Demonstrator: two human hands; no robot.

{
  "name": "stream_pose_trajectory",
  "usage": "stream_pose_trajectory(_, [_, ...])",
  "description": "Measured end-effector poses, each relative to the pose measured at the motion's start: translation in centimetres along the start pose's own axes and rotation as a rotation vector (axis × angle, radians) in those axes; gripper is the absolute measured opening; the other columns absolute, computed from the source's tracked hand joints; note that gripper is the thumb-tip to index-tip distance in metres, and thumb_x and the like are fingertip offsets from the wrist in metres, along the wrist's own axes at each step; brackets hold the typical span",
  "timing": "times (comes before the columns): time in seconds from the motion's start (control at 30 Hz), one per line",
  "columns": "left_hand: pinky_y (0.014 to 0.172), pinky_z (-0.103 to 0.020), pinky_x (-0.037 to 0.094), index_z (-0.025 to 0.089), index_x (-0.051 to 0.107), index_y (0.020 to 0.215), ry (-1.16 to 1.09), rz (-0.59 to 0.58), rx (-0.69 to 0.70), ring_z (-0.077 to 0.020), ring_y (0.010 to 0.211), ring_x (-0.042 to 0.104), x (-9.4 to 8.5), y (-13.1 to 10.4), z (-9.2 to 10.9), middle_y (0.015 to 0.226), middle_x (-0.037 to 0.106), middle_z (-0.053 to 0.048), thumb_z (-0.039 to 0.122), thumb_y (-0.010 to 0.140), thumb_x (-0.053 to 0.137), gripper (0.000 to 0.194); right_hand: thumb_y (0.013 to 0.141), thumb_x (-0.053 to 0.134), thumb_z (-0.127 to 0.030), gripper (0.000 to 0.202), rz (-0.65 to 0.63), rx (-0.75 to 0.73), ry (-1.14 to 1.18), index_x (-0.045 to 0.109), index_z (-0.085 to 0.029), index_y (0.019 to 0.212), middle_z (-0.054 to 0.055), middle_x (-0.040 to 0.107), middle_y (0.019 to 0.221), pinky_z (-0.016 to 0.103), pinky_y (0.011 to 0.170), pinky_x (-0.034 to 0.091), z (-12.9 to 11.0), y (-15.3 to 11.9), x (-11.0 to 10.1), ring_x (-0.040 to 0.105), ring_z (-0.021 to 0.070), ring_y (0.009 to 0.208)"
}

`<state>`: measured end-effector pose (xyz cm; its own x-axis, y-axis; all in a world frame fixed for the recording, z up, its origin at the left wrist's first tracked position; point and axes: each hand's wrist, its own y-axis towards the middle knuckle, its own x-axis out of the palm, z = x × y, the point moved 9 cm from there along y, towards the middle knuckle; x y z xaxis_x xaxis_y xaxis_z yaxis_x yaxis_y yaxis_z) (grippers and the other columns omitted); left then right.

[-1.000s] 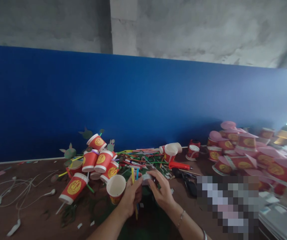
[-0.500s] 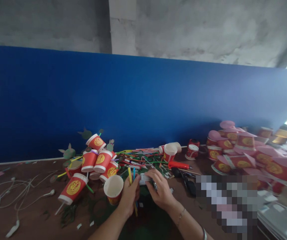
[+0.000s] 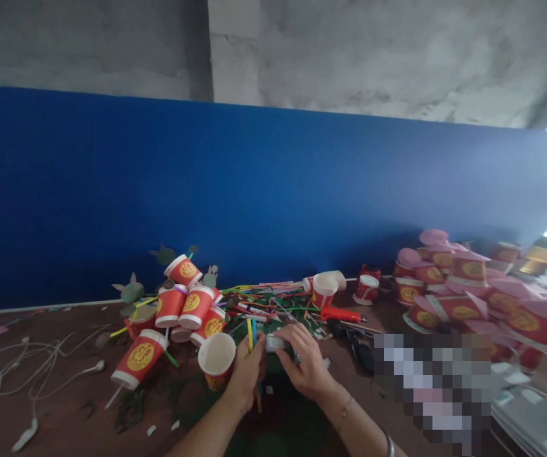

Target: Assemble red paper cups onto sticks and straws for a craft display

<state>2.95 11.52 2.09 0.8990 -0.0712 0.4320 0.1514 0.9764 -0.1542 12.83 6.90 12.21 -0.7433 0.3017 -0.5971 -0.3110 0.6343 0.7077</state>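
Note:
Yellow and blue sticks (image 3: 250, 331) stand upright in my left hand (image 3: 246, 371), whose fingers are wrapped round them. My right hand (image 3: 304, 362) is closed on a small whitish, patterned object (image 3: 275, 343), which also meets the fingertips of my left hand. What exactly this object is cannot be made out. Just left of my left hand an open paper cup (image 3: 217, 355) stands upright. Behind my hands lies a heap of coloured sticks and markers (image 3: 259, 309).
Red cups (image 3: 140, 357) with paper animal heads are piled at the left, beside tangled white earphones (image 3: 30, 374). A red tool (image 3: 342, 315) lies behind my right hand. Many red cups with pink paper (image 3: 468, 270) fill the right. A blue panel (image 3: 254, 190) rises behind.
The yellow and blue sticks have shifted slightly and stand closer together. The fingers of my right hand have moved a little on the whitish object.

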Motion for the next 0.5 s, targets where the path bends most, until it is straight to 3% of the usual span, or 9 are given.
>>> stream_pose_trajectory(0.17, [0.037,-0.016,0.012,0.022,0.037,0.069,-0.007,0.019,0.002,-0.0022,0.037,0.021,-0.2,0.0,-0.1,0.049,0.023,0.013,0.059,0.056,0.071,0.053,0.081,0.048,-0.013,0.025,-0.043,0.004,-0.038,0.057,-0.020,0.103,0.006,0.065,0.088,0.037,0.078,0.045,-0.2,0.0,0.6,0.056,0.0211,0.082])
stream_pose_trajectory(0.5, [0.037,-0.015,0.012,0.021,0.041,0.074,-0.017,0.025,0.034,-0.0014,0.037,0.019,0.4,-0.9,0.6,0.047,0.025,0.014,0.060,0.055,0.073,0.054,0.076,0.052,-0.015,0.029,-0.079,0.108,-0.241,0.059,-0.021,0.103,0.005,0.066,0.087,0.038,0.077,0.037,1.0,0.1,0.8,0.051,0.0242,0.087])
